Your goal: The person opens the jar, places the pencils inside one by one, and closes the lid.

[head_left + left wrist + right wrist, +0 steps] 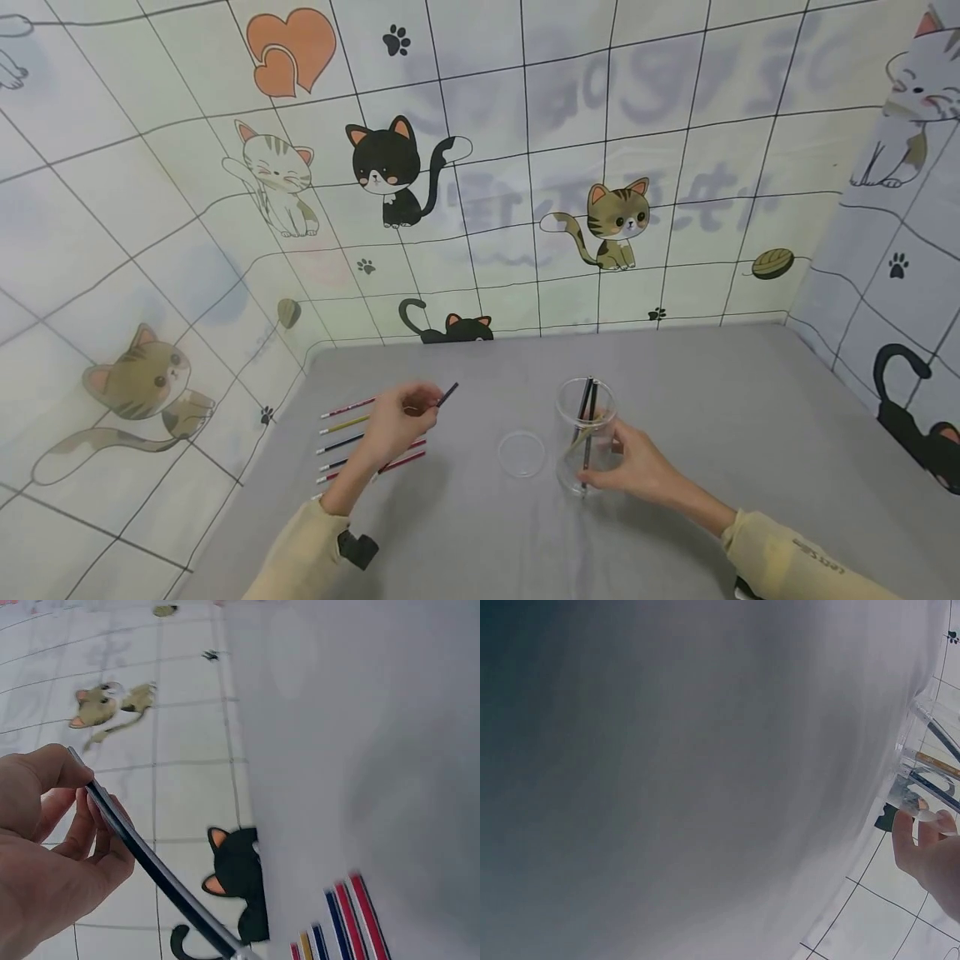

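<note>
In the head view my left hand (397, 421) pinches a dark pencil (447, 394) above the table, over a row of pencils. The left wrist view shows this pencil (161, 871) dark with a pale stripe, held between thumb and fingers and slanting down. My right hand (636, 468) grips a clear plastic cup (563, 446) low on its right side. Inside the cup stand several pencils (585, 404), dark ones and a yellowish one leaning across. The right wrist view catches the cup (909, 796) and the right fingers (904, 834) at its edge.
Several pencils (341, 444) in red, yellow and dark blue lie side by side on the grey table (675, 383), under and left of the left hand. A clear round lid (521, 454) lies flat left of the cup. Behind hangs a cat-printed sheet (510, 283).
</note>
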A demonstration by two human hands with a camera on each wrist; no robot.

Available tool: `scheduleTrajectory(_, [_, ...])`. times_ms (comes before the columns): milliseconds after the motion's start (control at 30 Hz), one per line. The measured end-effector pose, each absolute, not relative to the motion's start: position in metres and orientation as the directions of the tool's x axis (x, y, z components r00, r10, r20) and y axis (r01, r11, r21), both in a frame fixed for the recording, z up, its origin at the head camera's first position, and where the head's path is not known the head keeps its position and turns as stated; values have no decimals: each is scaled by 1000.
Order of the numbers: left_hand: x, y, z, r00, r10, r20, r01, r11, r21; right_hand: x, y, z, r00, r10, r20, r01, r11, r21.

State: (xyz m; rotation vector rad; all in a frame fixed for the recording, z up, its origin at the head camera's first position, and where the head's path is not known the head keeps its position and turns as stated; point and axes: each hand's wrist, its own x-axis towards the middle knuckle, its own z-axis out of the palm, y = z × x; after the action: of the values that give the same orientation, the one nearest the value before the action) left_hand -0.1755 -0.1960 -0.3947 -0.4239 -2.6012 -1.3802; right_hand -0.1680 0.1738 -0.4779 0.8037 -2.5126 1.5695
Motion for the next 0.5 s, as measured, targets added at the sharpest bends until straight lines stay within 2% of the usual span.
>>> scheduleTrajectory(233, [-183, -167, -367, -949, 232, 214, 289, 367, 884, -169, 174, -479, -843, -400, 360, -497, 323, -805])
scheduleTrajectory(500, [-191, -118, -329, -893, 331, 304, 385, 216, 897, -170, 175, -481, -849, -393, 354, -490, 333, -806])
